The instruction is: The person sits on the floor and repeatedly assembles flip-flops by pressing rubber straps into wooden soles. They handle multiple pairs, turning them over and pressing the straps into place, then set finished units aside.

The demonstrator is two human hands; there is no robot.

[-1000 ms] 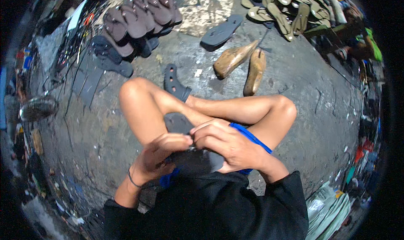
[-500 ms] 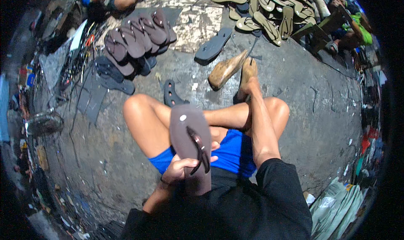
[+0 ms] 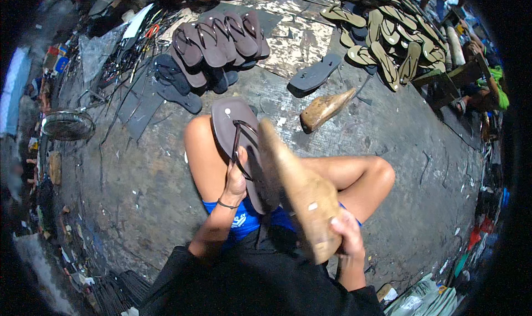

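In my left hand (image 3: 237,180) is a brown flip-flop (image 3: 250,155) with a glossy dark thong strap. My thumb lies by the strap, and the toe end points away from me. My right hand (image 3: 350,235) is closed round the thick end of a wooden shoe last (image 3: 310,197), slightly blurred. Its narrow end points up and left, overlapping the flip-flop's right edge; whether they touch I cannot tell. Both are above my lap. Beyond them, a second wooden last (image 3: 327,111) lies on the floor.
Brown flip-flops (image 3: 213,44) stand in a row at the far left, beside dark soles (image 3: 180,97). One grey sole (image 3: 316,73) lies ahead. Olive flip-flops (image 3: 388,50) are heaped at the far right. A round fan-like grille (image 3: 69,126) is at left. Other people sit at the far edges.
My right hand has come back from the floor by the lasts and now holds one over my lap. The flip-flop in my left hand has moved forward and tilted. The view has shifted.
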